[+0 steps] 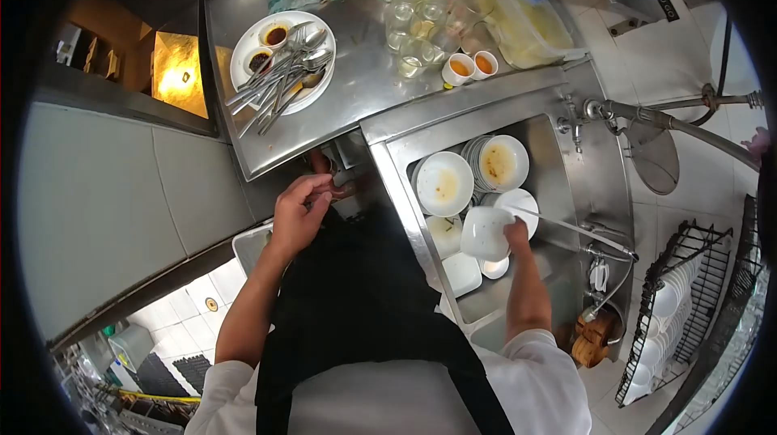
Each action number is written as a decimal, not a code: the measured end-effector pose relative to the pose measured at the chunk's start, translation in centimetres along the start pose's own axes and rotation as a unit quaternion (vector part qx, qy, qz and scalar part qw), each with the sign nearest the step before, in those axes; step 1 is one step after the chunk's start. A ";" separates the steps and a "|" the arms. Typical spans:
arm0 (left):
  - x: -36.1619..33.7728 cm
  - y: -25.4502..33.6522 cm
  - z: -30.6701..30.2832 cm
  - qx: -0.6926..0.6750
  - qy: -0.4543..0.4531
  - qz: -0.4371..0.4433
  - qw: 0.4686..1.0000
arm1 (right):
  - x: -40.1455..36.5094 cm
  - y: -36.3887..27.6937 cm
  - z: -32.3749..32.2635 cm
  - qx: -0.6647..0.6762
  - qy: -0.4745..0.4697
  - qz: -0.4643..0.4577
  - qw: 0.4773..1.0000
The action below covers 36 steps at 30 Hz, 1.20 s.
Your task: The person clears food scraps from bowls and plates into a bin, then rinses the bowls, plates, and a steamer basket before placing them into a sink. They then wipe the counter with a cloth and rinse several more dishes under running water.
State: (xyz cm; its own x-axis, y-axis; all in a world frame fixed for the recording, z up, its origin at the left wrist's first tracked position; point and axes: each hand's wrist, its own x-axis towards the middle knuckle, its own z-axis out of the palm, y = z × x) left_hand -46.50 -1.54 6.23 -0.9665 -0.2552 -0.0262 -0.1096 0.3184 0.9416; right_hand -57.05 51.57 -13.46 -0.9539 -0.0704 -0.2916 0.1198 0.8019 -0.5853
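Observation:
My right hand (516,233) is closed on the rim of a white square bowl (486,233), which is tilted above the sink. Beneath and around it are a stack of white bowls (443,184), another stack of stained dishes (503,163), a white square dish (461,275) and a small white cup (494,267). A thin pale line, perhaps a water stream or a rod, runs from the tap side towards the bowl. My left hand (300,212) hangs before the black apron, its fingers loosely bent and apart, with nothing visible in them.
Left on the steel counter (356,71) is a plate of cutlery and sauce cups (283,63). Several glasses (421,22), two orange-filled cups (471,67) and a plastic tub (530,18) stand behind the sink (550,184). A rack of dishes (672,314) is at right.

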 end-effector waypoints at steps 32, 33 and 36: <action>-0.6 0.7 1.7 0.145 0.041 0.019 0.988 | -4.3 -1.2 14.5 -0.161 -0.201 0.020 0.966; 0.6 0.7 1.0 0.173 0.073 0.029 0.982 | -4.2 -1.3 13.9 -0.141 -0.161 0.019 0.977; 6.6 0.4 -2.0 0.332 0.187 0.097 0.919 | -3.3 -4.0 11.2 -0.125 -0.079 0.048 0.988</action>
State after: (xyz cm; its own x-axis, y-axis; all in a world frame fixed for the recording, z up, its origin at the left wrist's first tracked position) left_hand -52.43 -4.86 7.14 -0.8492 -0.3913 0.3546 -0.1814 0.8468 0.5001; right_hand -51.34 41.94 -18.62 -0.8845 -0.0616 -0.4624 0.1179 0.9295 -0.3495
